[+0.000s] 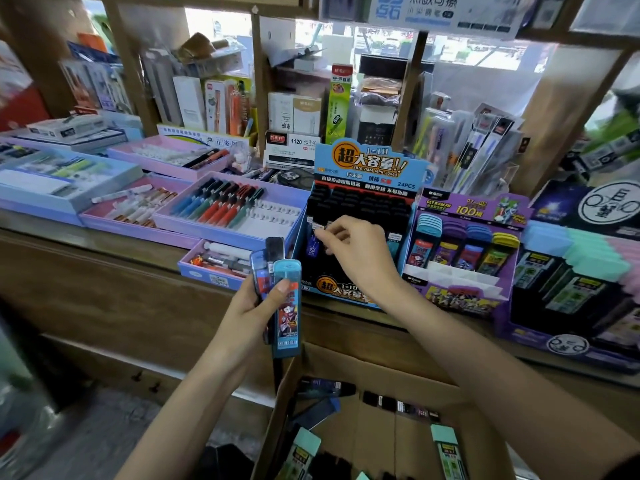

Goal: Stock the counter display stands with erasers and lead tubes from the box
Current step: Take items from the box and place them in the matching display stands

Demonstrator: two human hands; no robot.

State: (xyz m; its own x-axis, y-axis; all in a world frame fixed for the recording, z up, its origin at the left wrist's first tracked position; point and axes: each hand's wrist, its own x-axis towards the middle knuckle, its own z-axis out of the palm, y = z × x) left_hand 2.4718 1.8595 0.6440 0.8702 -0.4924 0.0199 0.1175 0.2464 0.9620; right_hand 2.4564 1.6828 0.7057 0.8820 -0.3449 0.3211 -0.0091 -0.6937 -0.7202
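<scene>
Since my left hand point(254, 308) has its grip closed round a bundle of lead tubes point(286, 308), upright just left of the blue display stand point(367, 161), I judge it serves as ready supply. My right hand point(356, 258) is inside the stand, its grip pinching the top of a black tube point(317, 226) in the front rows, apparently seating it. The box point(381, 379) sits open below the stand, against the bench point(104, 247), with more tubes loose inside.
</scene>
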